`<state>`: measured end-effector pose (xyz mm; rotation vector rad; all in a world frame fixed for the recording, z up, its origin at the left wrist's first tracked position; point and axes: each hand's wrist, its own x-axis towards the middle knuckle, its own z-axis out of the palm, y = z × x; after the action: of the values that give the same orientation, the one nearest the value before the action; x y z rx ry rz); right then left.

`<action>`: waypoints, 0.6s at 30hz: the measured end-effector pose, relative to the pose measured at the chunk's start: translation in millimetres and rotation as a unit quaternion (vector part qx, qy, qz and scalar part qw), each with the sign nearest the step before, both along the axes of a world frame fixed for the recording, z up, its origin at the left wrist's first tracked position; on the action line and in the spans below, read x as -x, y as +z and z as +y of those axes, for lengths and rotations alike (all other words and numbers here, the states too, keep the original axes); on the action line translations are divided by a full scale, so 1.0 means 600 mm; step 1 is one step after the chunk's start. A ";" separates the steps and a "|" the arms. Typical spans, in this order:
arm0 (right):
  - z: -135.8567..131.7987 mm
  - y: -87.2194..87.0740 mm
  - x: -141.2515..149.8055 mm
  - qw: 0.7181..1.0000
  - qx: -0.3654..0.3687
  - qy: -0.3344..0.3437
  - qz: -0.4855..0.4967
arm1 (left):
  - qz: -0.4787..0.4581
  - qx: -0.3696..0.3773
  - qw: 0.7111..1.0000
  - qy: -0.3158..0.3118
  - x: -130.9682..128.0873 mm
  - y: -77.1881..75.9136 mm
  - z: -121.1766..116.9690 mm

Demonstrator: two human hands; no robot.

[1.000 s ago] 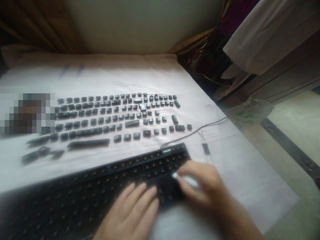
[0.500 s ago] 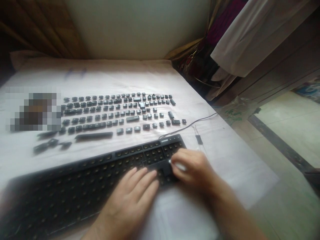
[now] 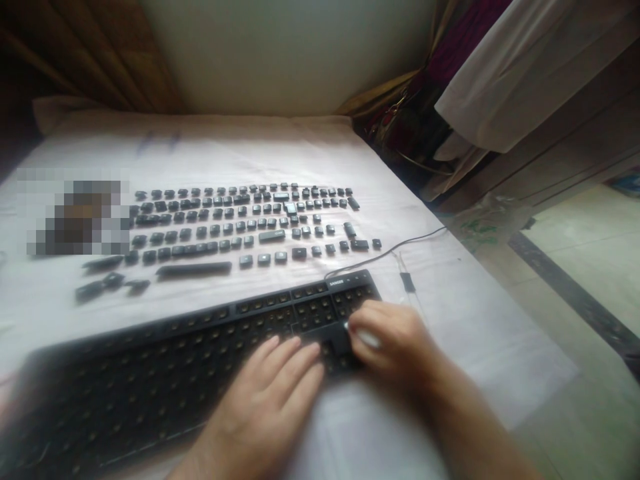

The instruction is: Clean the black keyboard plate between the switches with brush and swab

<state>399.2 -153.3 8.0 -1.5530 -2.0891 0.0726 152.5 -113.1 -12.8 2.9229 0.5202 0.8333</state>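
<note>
A black keyboard [image 3: 200, 347] with its keycaps off lies aslant on the white cloth, bare key sockets showing. My left hand [image 3: 273, 383] rests flat on its front right part, fingers stretched out. Over the number-pad side, my right hand [image 3: 393, 340] is closed round a small white thing [image 3: 369, 339]; most of it is hidden, and its kind cannot be made out. Loose black keycaps [image 3: 251, 241] lie in rows behind the keyboard, a long space bar [image 3: 194, 269] among them.
The white cloth [image 3: 320, 147] covers the table. A cable [image 3: 395, 248] runs from the keyboard to the right edge, near a small black-and-clear wire tool [image 3: 408, 282]. A blurred-out item [image 3: 83, 217] lies at the left. Hanging fabric [image 3: 485, 80] and a plastic bag [image 3: 495, 217] are at the right.
The whole view has shifted slightly, with everything a little further right. Both hands keep nearly the same places on the keyboard, the right still closed round the white thing.
</note>
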 end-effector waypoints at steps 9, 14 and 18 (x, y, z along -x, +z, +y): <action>0.000 0.000 -0.002 1.000 -0.002 -0.006 0.001 | -0.008 0.000 1.000 0.008 -0.003 0.002 -0.001; 0.001 0.001 0.000 1.000 0.005 0.002 -0.001 | 0.001 0.002 1.000 0.004 -0.002 -0.001 -0.004; 0.000 0.009 -0.001 0.999 -0.028 0.002 0.031 | -0.006 0.011 1.000 0.007 -0.002 -0.001 -0.004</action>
<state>400.0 -153.0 13.2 -1.4956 -2.0299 0.0623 153.7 -115.6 -13.6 2.8963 0.5465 0.8400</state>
